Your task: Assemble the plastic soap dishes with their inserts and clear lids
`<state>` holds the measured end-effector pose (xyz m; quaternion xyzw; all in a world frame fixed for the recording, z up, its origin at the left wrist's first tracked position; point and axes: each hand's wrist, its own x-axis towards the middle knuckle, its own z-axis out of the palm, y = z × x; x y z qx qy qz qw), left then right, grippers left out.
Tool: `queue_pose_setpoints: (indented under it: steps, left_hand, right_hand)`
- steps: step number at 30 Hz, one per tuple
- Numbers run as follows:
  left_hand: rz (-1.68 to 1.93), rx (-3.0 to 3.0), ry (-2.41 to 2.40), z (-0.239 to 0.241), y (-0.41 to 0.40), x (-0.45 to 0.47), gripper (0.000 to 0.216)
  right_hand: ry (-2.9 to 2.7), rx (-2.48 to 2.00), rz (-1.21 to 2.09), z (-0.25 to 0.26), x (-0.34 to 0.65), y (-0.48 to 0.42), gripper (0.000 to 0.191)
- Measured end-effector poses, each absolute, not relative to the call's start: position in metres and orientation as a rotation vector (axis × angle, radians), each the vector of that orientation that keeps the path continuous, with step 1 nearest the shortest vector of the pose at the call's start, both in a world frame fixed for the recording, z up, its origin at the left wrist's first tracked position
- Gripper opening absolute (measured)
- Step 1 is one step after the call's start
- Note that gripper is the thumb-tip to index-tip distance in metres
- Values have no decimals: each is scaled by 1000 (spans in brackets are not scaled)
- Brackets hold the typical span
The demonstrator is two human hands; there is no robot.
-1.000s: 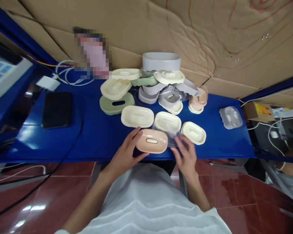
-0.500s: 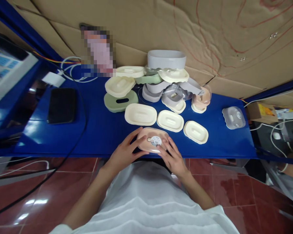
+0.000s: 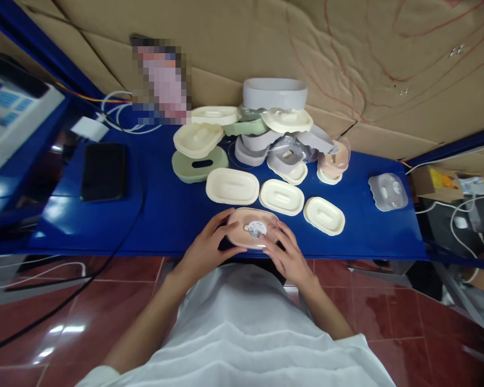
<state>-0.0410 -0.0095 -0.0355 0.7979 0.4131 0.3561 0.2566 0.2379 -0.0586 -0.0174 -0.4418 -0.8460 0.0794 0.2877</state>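
A pink oval soap box (image 3: 248,226) with a clear lid on it and a round white sticker (image 3: 257,229) sits at the near edge of the blue table (image 3: 165,215). My left hand (image 3: 207,249) grips its left end, fingers curled round the rim. My right hand (image 3: 287,255) presses on its right side, fingers on the lid. Three cream oval lids (image 3: 232,186) (image 3: 281,196) (image 3: 324,215) lie in a row just beyond it.
A heap of cream, green, grey and pink box parts (image 3: 266,134) stands at the back by the cardboard wall. A clear lid (image 3: 388,191) lies far right. A black phone (image 3: 104,171) and cables (image 3: 116,115) lie at the left.
My right hand brought a clear lid from the right onto the pink box and now presses on it. The left hand kept its hold on the box.
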Motion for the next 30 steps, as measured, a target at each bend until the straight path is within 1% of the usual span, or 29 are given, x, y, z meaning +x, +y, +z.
queue_pose_setpoints:
  steps: [4, 8, 11, 14, 16, 18, 21, 23, 25, 27, 30]
  left_hand:
    - [914, 2140, 1128, -37, -10, -41, 55]
    - [778, 2136, 1124, -33, -14, -42, 52]
    - [785, 2152, 1055, -21, -16, -41, 59]
    - [909, 2261, 1081, -9, -11, -41, 64]
    - [956, 2378, 1247, -7, -3, -41, 61]
    - [909, 2471, 1444, -9, 6, -41, 58]
    - [792, 2543, 1568, -14, 15, -42, 52]
    - [769, 2586, 1567, -17, 16, -42, 41]
    - [783, 2625, 1560, -17, 13, -43, 29]
    - [811, 2651, 1542, -15, 8, -44, 20]
    - [848, 2651, 1491, -13, 1, -44, 15]
  right_hand:
    - [-2269, -1214, 175, -18, 235, -60, 59]
    - [-2292, -1285, 280, -19, 234, -63, 71]
    - [-2291, -1247, 300, -13, 248, -64, 76]
    - [-2083, -1387, 68, -4, 289, -58, 76]
    - [-1868, -1567, -152, -1, 330, -49, 75]
    - [-1690, -1714, -317, -3, 375, -37, 74]
    - [-1592, -1853, -353, -14, 428, -20, 77]
    - [-1602, -1929, -319, -18, 444, -10, 78]
    - [-1616, -1988, -359, -16, 442, 0, 75]
    - [-1665, -1961, -415, -7, 425, 13, 65]
    - [-1887, -1812, -308, 11, 390, 39, 48]
